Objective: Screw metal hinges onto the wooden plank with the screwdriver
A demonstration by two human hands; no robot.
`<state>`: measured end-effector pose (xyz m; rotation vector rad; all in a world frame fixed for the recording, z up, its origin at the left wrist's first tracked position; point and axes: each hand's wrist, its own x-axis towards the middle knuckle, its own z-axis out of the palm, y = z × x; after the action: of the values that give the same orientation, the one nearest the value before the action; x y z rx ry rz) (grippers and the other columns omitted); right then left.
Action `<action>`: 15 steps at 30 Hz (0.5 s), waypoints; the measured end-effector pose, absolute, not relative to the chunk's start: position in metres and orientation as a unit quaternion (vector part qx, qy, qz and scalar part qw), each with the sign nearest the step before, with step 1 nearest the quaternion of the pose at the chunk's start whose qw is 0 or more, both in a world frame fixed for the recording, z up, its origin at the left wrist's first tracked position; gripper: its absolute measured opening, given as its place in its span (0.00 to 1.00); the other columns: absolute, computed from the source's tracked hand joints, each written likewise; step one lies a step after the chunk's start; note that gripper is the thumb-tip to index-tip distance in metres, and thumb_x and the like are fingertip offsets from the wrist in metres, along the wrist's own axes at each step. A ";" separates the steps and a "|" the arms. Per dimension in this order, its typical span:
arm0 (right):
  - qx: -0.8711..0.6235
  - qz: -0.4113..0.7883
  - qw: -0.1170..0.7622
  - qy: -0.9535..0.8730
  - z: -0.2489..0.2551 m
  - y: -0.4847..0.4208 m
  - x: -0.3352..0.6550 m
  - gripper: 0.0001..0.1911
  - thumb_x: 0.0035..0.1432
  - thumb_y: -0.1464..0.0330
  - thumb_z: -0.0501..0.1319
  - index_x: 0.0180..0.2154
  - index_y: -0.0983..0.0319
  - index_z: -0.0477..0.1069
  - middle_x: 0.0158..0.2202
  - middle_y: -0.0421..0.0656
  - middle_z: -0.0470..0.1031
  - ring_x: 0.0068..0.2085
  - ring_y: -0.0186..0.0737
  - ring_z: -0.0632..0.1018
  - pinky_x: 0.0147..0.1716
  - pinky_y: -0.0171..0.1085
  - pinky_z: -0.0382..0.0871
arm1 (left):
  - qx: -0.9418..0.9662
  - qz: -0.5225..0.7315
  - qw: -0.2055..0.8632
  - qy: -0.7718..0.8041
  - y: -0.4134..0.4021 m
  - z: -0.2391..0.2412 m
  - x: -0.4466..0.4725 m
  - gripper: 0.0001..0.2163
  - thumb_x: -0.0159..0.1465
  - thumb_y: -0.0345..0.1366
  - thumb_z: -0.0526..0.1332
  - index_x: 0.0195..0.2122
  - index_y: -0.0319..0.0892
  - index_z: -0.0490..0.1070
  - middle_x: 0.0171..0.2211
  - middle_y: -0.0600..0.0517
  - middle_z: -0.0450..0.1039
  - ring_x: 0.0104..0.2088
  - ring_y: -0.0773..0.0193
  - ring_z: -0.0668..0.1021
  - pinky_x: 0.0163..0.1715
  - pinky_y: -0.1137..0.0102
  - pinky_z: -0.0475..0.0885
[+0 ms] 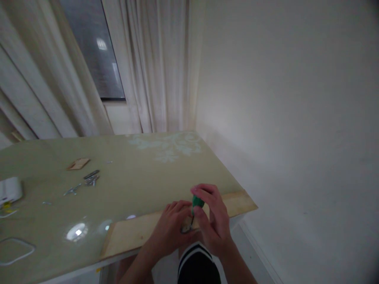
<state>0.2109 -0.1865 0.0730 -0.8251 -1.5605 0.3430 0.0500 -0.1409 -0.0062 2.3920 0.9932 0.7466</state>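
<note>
A long pale wooden board point(130, 235) lies along the front edge of the table. My right hand point(214, 219) is closed around the green handle of a screwdriver point(197, 202), held nearly upright with its shaft pointing down at the board. At the shaft's lower end sits a small dark metal piece point(186, 229), partly hidden by my fingers. My left hand point(173, 225) grips the board just left of the screwdriver, fingers on top and thumb by the near edge. Whether it also touches the metal piece, I cannot tell.
On the green table top point(133, 189), a small wooden piece point(78, 163) and a pile of metal hardware point(91, 178) lie at the left. A white object point(10, 190) and a bent white loop point(16, 249) are farther left. A wall point(284, 118) borders the right side.
</note>
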 end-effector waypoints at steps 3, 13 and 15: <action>-0.349 0.192 0.601 -0.693 0.075 -0.188 0.213 0.22 0.72 0.71 0.53 0.61 0.48 0.71 0.56 0.47 0.75 0.55 0.50 0.78 0.53 0.51 0.76 | 0.862 0.272 0.233 0.358 -0.141 -0.004 0.050 0.19 0.57 0.43 0.75 0.49 0.55 0.77 0.55 0.51 0.76 0.55 0.48 0.76 0.57 0.56 0.68; -0.391 0.089 0.579 -0.710 0.074 -0.189 0.219 0.25 0.69 0.73 0.57 0.64 0.51 0.69 0.57 0.48 0.77 0.58 0.48 0.77 0.55 0.49 0.76 | 0.859 0.272 0.229 0.367 -0.141 -0.008 0.051 0.18 0.57 0.40 0.75 0.48 0.51 0.77 0.56 0.50 0.76 0.56 0.49 0.75 0.57 0.56 0.67; -0.390 0.077 0.557 -0.729 0.075 -0.192 0.223 0.26 0.69 0.74 0.57 0.65 0.50 0.69 0.57 0.47 0.78 0.57 0.48 0.78 0.55 0.49 0.76 | 0.859 0.275 0.230 0.366 -0.141 -0.008 0.051 0.17 0.58 0.40 0.75 0.48 0.51 0.77 0.56 0.50 0.76 0.56 0.49 0.75 0.57 0.56 0.67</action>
<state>0.2226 -0.1921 0.0753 -0.9198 -1.7215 0.1825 0.0508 -0.1407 -0.0084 2.3614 1.0064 0.7576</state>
